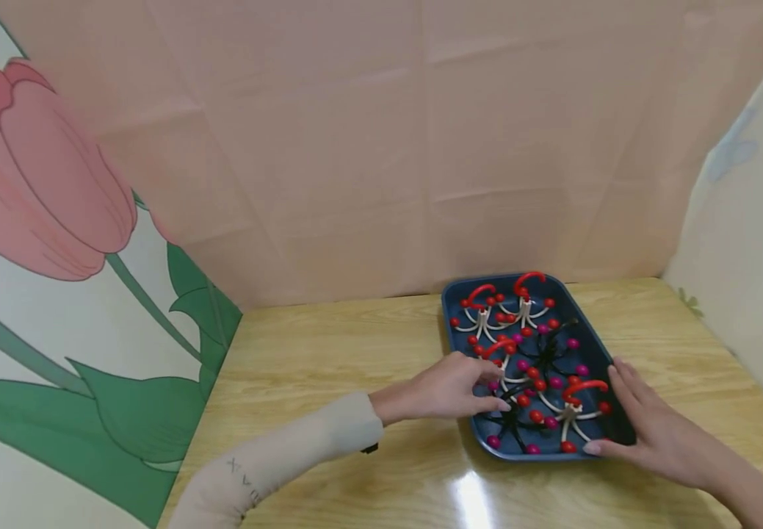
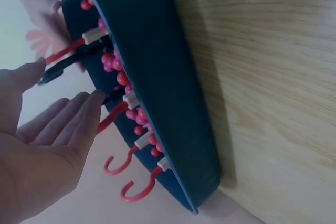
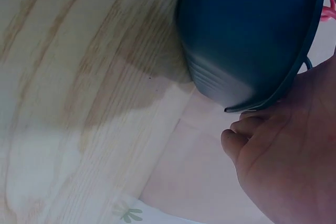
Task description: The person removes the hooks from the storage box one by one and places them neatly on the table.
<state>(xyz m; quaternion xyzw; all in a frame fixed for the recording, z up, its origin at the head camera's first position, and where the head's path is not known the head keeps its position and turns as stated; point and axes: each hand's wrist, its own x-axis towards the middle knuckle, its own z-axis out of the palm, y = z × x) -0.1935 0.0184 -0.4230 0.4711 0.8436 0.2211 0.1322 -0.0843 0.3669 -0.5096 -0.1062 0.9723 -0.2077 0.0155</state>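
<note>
A deep dark blue tray (image 1: 594,334) holds several small multi-arm hook hangers. White-armed hangers (image 1: 571,415) have red hooks and red ball tips; black hangers (image 1: 548,353) have magenta balls. My left hand (image 1: 450,386) reaches over the tray's left side, thumb and fingers spread around the near black hanger (image 1: 512,425). In the left wrist view, its black hook (image 2: 68,65) stands between the thumb and the parted fingers. My right hand (image 1: 662,430) holds the tray's near right corner, thumb at the front rim and fingers along the right side.
The tray stands on a wood-grain table (image 1: 328,345), towards its right side. Behind rises a pinkish cloth backdrop (image 1: 368,162). A panel with a painted tulip (image 1: 57,169) is at left, and a white panel (image 1: 751,257) with floral prints at right.
</note>
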